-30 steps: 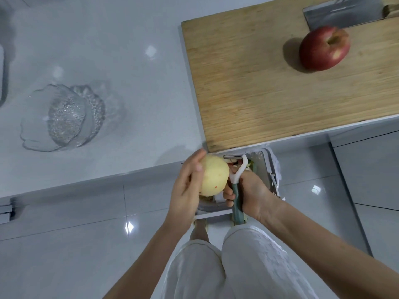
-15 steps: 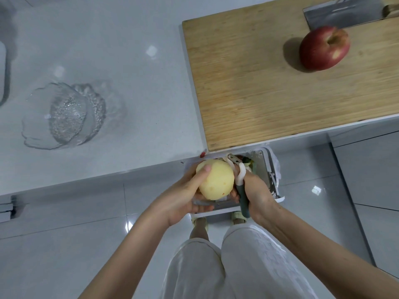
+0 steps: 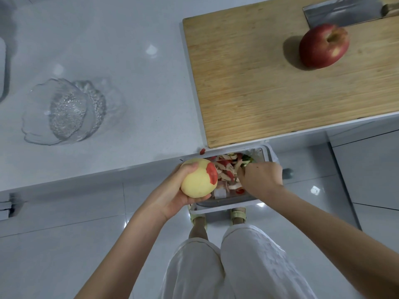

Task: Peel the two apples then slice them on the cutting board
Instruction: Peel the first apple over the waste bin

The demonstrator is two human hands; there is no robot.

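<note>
My left hand (image 3: 170, 198) grips a mostly peeled apple (image 3: 195, 184) over the near left corner of a waste bin; one patch of red skin shows on its right side. My right hand (image 3: 261, 178) hovers over the bin, apart from the apple, with its fingers curled round a peeler. Only the dark end of the peeler's handle (image 3: 288, 172) sticks out; the blade is hidden. A whole red apple (image 3: 323, 45) sits unpeeled on the wooden cutting board (image 3: 248, 83) at the far right.
A cleaver (image 3: 341, 11) lies on the board behind the red apple. The white waste bin (image 3: 226, 205) below the counter edge holds several peels. A glass bowl (image 3: 64, 111) stands on the white counter at left. A red peel scrap (image 3: 202, 151) lies at the counter edge.
My left hand has turned the apple, so its red patch now shows. My right hand has drawn the peeler away to the right, over the bin.
</note>
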